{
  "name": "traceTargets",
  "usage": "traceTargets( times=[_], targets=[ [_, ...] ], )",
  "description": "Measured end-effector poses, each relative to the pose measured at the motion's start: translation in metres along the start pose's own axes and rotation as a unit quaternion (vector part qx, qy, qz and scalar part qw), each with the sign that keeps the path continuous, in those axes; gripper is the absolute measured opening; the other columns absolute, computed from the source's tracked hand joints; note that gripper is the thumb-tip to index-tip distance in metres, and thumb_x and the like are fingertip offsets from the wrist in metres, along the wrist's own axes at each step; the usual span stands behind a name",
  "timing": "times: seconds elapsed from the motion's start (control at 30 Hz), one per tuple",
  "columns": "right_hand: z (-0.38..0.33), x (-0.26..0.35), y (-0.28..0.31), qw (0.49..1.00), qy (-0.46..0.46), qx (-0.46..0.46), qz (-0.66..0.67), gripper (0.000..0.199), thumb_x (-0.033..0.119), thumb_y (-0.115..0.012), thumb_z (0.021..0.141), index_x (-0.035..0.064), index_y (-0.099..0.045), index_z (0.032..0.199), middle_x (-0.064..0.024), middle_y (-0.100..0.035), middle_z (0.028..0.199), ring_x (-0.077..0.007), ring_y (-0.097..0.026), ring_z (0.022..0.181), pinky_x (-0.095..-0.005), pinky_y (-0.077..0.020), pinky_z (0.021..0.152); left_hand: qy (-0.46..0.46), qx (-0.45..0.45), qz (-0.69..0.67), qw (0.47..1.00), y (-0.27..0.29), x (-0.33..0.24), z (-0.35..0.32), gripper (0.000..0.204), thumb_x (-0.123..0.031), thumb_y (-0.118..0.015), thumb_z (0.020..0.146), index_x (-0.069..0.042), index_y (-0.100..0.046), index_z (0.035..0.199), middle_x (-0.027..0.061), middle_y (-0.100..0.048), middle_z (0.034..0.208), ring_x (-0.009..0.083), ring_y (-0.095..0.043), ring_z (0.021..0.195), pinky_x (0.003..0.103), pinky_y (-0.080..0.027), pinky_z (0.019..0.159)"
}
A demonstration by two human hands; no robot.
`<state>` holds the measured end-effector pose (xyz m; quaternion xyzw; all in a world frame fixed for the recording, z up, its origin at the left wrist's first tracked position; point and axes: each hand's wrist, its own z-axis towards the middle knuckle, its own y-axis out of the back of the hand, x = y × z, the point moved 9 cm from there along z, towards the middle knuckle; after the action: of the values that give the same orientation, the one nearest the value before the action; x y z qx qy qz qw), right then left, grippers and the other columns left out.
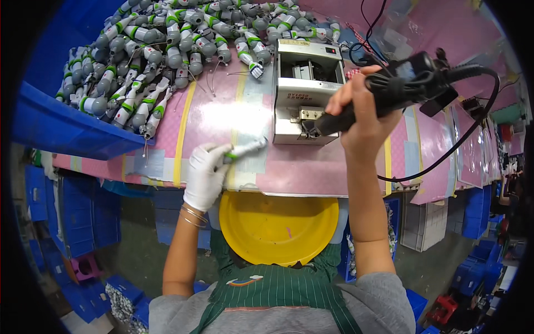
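Note:
My left hand (204, 173), in a white glove, is closed around a small toy arm (246, 148) with a green band. The toy arm's far end points right, over the pink table top. My bare right hand (367, 114) is raised and wrapped round a black corded handheld tool (384, 92). Coiled cable is bound against that tool, and a thick cord (492, 106) loops away from its right end. Its lower left end overlaps the front of a grey metal machine (303, 128) in this view; whether they touch I cannot tell.
A large heap of grey, white and green toy arms (172, 42) lies at the back left, behind a tilted blue bin wall (78, 119). Below the table edge, a yellow basin (278, 253) rests at my lap. Black wires (372, 33) run behind the machine.

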<state>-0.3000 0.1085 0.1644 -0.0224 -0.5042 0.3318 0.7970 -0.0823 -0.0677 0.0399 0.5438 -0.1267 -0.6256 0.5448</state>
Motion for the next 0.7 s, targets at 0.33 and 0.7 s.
traceTargets(
  times=[0.33,0.7],
  targets=[
    [-0.013,-0.013,-0.019,0.996,-0.047,0.038,-0.068,0.017,0.002,-0.061,0.090,-0.0040,-0.052,0.104,-0.0065,-0.052,0.065,-0.0149,-0.051,0.047,-0.0288,-0.0438,0.048,-0.079,0.055,-0.127,0.987,-0.065,-0.076,-0.009,0.047,-0.011,-0.085,0.062,-0.008,-0.064,0.104,0.0089,-0.063,0.091,0.0313,-0.057,0.083,0.041,-0.045,0.075],
    [-0.066,-0.029,-0.005,0.994,-0.110,0.012,-0.023,0.027,-0.003,-0.057,0.090,-0.0054,-0.047,0.115,-0.0075,-0.052,0.064,-0.0168,-0.053,0.049,-0.0311,-0.0464,0.050,-0.073,0.043,-0.097,0.992,-0.067,-0.085,-0.003,0.039,-0.016,-0.082,0.065,-0.009,-0.066,0.100,0.0074,-0.061,0.081,0.0298,-0.056,0.079,0.041,-0.045,0.072]
  ],
)
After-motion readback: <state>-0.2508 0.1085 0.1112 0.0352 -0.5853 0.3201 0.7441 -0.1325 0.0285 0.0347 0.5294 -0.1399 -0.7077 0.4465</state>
